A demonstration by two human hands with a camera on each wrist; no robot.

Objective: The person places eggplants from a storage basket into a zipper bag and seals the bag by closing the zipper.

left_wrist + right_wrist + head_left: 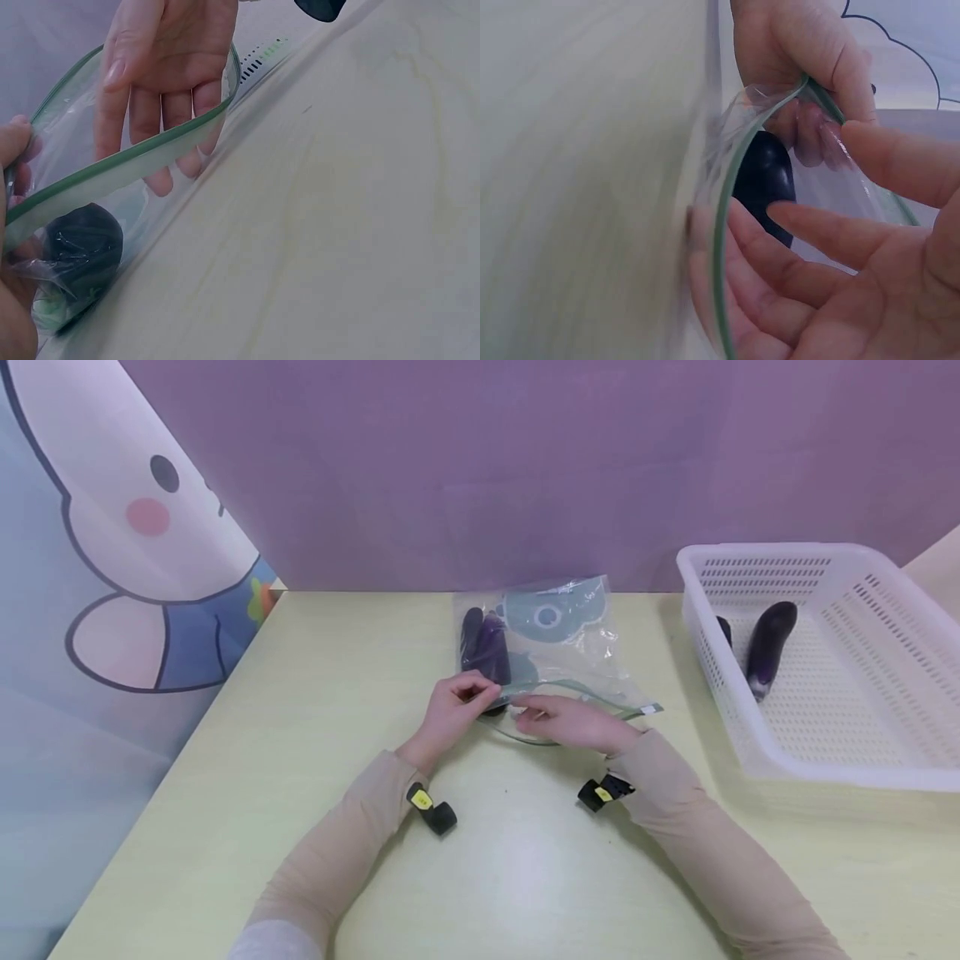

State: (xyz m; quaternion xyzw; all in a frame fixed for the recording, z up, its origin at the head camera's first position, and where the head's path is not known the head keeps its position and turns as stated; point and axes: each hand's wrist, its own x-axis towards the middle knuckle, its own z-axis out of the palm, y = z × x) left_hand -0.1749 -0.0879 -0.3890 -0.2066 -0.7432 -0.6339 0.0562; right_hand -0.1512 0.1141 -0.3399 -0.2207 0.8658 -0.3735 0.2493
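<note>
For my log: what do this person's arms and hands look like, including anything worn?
The left hand and right hand wear no gloves. Long beige sleeves cover the arms, with paler greyish cloth higher on the left. Each wrist carries a small black device with a yellow label, its print unreadable.

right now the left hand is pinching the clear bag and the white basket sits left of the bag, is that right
Wrong side: the white basket stands right of the clear bag, as the head view shows. The left hand does pinch the bag.
</note>
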